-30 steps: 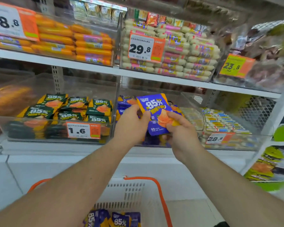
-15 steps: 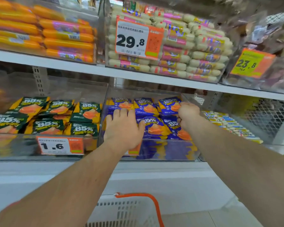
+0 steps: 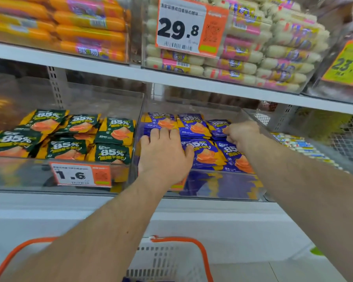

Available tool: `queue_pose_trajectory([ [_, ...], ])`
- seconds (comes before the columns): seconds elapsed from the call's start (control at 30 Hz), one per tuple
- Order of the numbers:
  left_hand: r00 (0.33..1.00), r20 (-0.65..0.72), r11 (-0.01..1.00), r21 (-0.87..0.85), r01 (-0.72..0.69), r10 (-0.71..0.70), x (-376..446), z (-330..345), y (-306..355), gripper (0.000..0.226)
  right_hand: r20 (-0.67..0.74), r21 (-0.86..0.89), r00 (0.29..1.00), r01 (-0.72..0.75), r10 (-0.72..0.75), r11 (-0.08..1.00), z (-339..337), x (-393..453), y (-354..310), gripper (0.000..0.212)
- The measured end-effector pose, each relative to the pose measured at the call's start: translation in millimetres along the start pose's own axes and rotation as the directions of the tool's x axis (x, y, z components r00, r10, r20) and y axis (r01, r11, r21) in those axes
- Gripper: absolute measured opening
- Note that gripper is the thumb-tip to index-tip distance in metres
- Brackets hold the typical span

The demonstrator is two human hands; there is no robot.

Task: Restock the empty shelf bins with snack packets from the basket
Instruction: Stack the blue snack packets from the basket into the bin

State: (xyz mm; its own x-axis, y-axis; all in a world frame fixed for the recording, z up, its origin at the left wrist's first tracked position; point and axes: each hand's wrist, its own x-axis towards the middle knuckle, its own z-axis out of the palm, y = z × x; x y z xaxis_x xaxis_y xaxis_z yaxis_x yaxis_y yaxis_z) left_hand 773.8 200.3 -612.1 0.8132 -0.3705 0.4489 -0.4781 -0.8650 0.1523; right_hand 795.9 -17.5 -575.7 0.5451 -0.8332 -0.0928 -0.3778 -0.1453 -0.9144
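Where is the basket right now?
The basket sits at the bottom of the head view, below the shelf bins, between the person's two arms.

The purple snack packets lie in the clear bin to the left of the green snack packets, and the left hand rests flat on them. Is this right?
Not quite: the side is wrong. In the head view the purple snack packets lie in the clear plastic bin to the right of the green snack packets. The rest holds: the left hand rests flat on them.

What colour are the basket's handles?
Orange, on the white basket's handles, seen in the head view.
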Motion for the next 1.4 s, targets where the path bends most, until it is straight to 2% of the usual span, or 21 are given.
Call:
queue_pose_trajectory([
  [0.03,1.000,0.004,1.000,-0.001,-0.002,0.002,0,0,0,0.054,0.029,0.030,1.000,-0.010,0.009,0.999,1,-2,-1,0.019],
  [0.17,1.000,0.026,1.000,-0.017,-0.004,0.004,0,-2,0,0.053,-0.024,0.085,1.000,-0.011,0.013,0.996,-3,-13,-2,0.018],
  [0.23,0.998,0.067,0.999,-0.044,-0.009,0.012,0,-4,1,0.052,0.030,0.055,1.000,0.008,-0.010,0.998,-8,-12,-1,0.021],
  [0.3,0.995,0.104,0.988,-0.151,0.005,0.011,2,-9,0,0.049,0.076,0.049,0.996,0.039,-0.043,0.998,-11,-19,-2,0.021],
  [0.33,0.995,0.101,0.972,-0.235,0.015,0.009,3,-12,-1,0.046,0.083,0.042,0.996,0.038,-0.041,0.998,-13,-27,-4,0.008],
  [0.43,1.000,-0.001,0.896,-0.444,-0.023,0.025,-3,-23,-5,0.036,-0.083,0.065,0.982,0.172,-0.167,0.983,-10,-67,-5,0.013],
  [0.57,0.973,-0.220,0.823,-0.538,-0.183,0.073,-41,-34,-9,0.030,-0.221,0.018,0.894,0.403,-0.390,0.915,5,-130,14,0.017],
  [0.63,0.961,-0.270,0.782,-0.585,-0.215,0.063,-64,-29,-16,0.029,-0.240,0.015,0.859,0.468,-0.452,0.883,17,-164,27,0.019],
  [0.67,0.969,-0.244,0.763,-0.617,-0.192,0.045,-78,-22,-21,0.030,-0.241,0.032,0.852,0.486,-0.465,0.874,24,-179,39,0.021],
  [0.73,0.995,-0.096,0.734,-0.676,-0.059,-0.009,-107,-3,-36,0.030,-0.191,0.076,0.866,0.483,-0.462,0.873,46,-208,70,0.024],
  [0.8,0.989,0.122,0.731,-0.668,0.142,-0.081,-134,19,-52,0.032,-0.032,0.043,0.907,0.421,-0.420,0.906,68,-228,113,0.025],
  [0.9,0.902,0.419,0.736,-0.579,0.352,-0.101,-172,51,-80,0.039,0.262,-0.196,0.929,0.316,-0.261,0.928,97,-242,183,0.020],
  [1.0,0.794,0.585,0.688,-0.507,0.520,-0.168,-204,79,-110,0.034,0.368,-0.423,0.929,0.145,0.023,0.895,111,-241,250,0.019],
  [1.07,0.727,0.647,0.642,-0.460,0.613,-0.231,-219,93,-127,0.028,0.420,-0.520,0.886,0.056,0.198,0.852,119,-240,288,0.018],
  [1.17,0.653,0.698,0.605,-0.393,0.692,-0.294,-233,112,-146,0.023,0.541,-0.680,0.745,0.114,0.391,0.725,135,-245,329,0.017],
  [1.23,0.620,0.717,0.578,-0.370,0.727,-0.320,-240,124,-153,0.023,0.568,-0.676,0.672,0.052,0.475,0.735,145,-248,345,0.019],
  [1.4,0.554,0.754,0.525,-0.330,0.784,-0.353,-250,145,-154,0.017,0.539,-0.763,0.656,0.113,0.528,0.637,166,-254,379,0.052],
])
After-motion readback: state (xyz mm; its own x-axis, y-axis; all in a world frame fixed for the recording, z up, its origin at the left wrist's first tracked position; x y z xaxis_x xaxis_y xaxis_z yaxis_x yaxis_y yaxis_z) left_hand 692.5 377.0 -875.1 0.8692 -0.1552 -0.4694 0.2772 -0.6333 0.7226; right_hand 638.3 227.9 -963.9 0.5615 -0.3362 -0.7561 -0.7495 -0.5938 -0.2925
